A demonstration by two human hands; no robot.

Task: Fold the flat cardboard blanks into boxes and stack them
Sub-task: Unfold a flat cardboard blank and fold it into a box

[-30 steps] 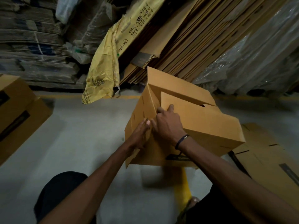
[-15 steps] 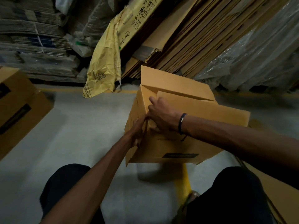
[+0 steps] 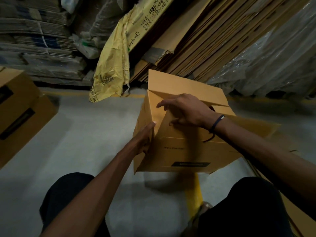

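A: Report box position.

B: The box [image 3: 184, 146] is held above the floor [image 3: 89, 137], over my knees, tilted, top flaps partly folded.

A: Left hand?

B: My left hand [image 3: 145, 139] grips the box's near-left corner edge, fingers curled round it.

A: Right hand?

B: My right hand [image 3: 184, 112] rests on top of the box, fingers spread and straight, pressing a flap [image 3: 171, 127] down.

A: Surroundings?

B: Flat blanks [image 3: 213, 40] lean behind the box. A yellow bag [image 3: 112, 65] hangs to the box's far left. Another carton [image 3: 18, 113] sits well left of the box.

Yellow sack [image 3: 112, 65]: "5 PCS" handwritten
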